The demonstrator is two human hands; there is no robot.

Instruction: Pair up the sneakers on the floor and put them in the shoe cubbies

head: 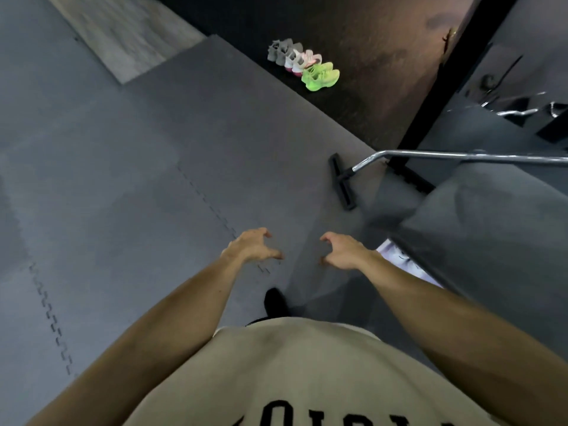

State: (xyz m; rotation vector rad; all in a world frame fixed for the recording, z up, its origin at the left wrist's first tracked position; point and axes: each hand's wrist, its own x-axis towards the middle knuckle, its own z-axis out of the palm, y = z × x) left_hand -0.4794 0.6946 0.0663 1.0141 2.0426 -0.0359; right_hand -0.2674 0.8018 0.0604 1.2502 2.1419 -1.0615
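Sneakers (304, 64) far beyond empty hands (293, 249).

The floor is covered by matt grey foam mats (129, 186) with interlocking toothed seams, bordered at the top edge by a speckled, rough black rubber strip (362, 87) and pale wood-grain boards (123, 35). A glossy chromed metal tube (461, 155) is fitted to a black plastic head (341, 181). The sneakers (304, 64) look of knitted cloth, the shirt (307, 373) of soft beige cloth.

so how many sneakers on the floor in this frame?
6, in one row on the dark floor: two grey sneakers at the far end, two white-and-pink sneakers in the middle, two green sneakers nearest. Overlap may hide more.
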